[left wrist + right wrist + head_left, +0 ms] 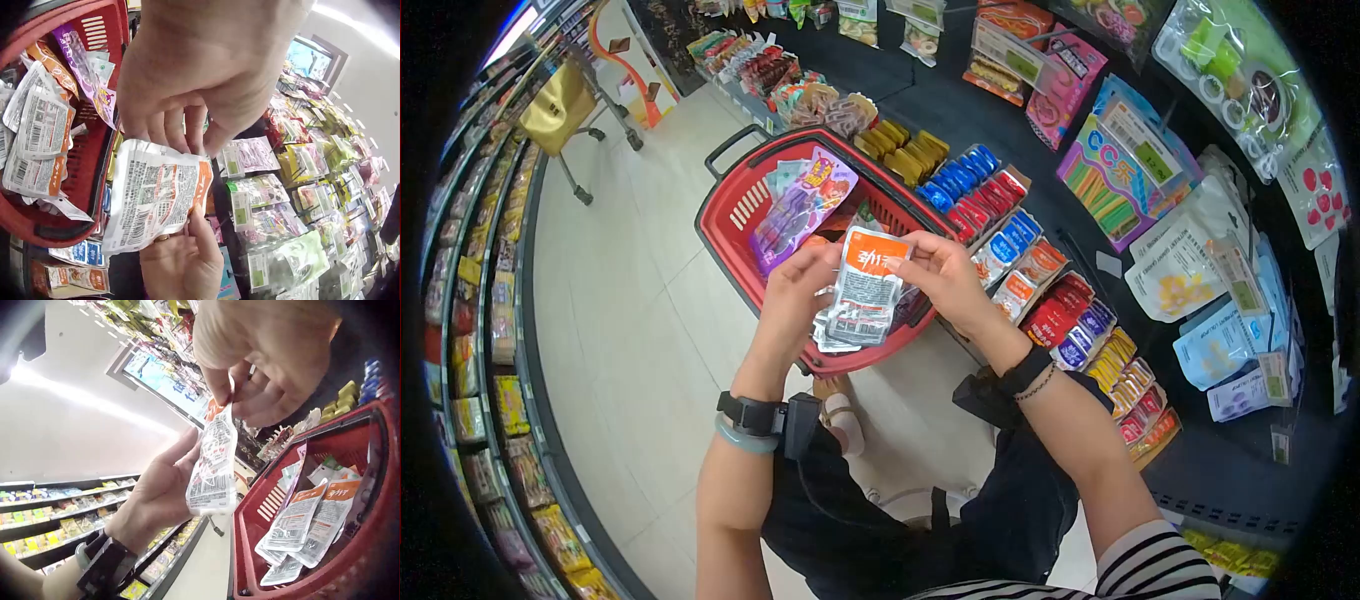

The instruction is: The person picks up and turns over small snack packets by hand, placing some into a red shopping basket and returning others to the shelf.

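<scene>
A silver foil pouch with an orange top [868,285] is held up over the red basket [878,362]. My right hand [950,285] pinches the pouch by its orange end, thumb on the printed face. On the other side, my left hand [796,288] is beside the pouch, its fingers loosely bent and its thumb apart from the foil. Several similar silver-and-orange pouches [300,519] lie in the basket, overlapping one another. A purple snack packet [805,210] leans against the basket's inner wall.
Boxes of small packets, including blue packets [960,178], line the low shelf at the right. Hanging bags [1125,165] fill the rack above. Shelves of snacks [510,420] run along the left. A gold-coloured trolley [560,105] stands on the tiled floor [640,330] beyond the basket.
</scene>
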{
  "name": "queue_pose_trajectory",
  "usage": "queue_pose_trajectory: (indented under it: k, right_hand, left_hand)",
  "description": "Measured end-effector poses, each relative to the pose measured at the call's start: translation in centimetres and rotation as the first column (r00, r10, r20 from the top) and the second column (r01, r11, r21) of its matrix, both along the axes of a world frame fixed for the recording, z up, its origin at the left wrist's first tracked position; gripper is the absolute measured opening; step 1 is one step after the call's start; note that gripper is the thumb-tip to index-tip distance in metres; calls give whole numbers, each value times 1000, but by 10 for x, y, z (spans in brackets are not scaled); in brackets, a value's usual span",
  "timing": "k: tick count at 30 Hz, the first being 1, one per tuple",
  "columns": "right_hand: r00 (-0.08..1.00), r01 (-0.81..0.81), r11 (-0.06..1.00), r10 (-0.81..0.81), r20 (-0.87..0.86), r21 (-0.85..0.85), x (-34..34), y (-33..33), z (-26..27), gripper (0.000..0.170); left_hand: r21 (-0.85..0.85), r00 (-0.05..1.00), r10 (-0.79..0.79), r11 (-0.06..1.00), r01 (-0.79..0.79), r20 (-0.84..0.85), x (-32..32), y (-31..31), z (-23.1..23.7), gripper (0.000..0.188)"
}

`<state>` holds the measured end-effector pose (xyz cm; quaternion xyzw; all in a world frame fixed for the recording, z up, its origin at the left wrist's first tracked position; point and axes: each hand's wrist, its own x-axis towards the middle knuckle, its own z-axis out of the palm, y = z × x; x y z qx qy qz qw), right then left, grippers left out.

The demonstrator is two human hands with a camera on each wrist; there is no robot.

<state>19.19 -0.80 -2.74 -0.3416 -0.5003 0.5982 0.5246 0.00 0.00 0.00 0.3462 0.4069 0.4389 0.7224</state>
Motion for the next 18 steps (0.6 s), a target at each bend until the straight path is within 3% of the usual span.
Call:
queue_pose_trajectory:
  k: [2,6,8,9,10,11,12,13,15,17,18]
  right_hand:
    - [999,-19,1000,20,44,-18,-2,-1,3,18]
    - [997,-18,995,25,70,-101,-5,7,-21,25]
    - [945,156,987,-137,297,-44,-9,10,-45,38]
    - [946,160,986,-141,291,-42,-7,11,-50,38]
    - [905,175,984,-157,394,-11,-1,12,-52,43]
    - [851,190,981,-177,494,23,6,14,-54,49]
    - [839,185,981,-185,512,53,17,16,-55,48]
    - [818,230,971,-228,528,62,26,20,-57,42]
    - [788,325,939,-336,516,115,54,25,-57,32]
    - [658,453,867,-483,578,209,88,28,-56,23]
    - [541,513,825,-524,658,237,108,31,-64,19]
  left_hand:
    - [164,959,-3,985,52,-285,-5,1,-5,23]
    - [177,941,-3,982,67,-337,-14,8,-15,23]
    - [165,821,38,984,69,-569,-27,15,-38,34]
    - [167,818,36,983,74,-574,-29,17,-49,34]
    - [380,504,251,909,171,-827,-30,15,-57,40]
    - [510,126,500,786,348,-857,-30,15,-64,47]
    - [478,218,426,796,370,-878,-27,17,-62,53]
    - [479,229,422,790,381,-877,-20,18,-62,53]
    - [534,415,361,714,452,-835,0,19,-64,51]
    - [564,423,384,665,490,-821,30,15,-63,48]
    - [598,439,408,591,541,-800,44,13,-64,45]
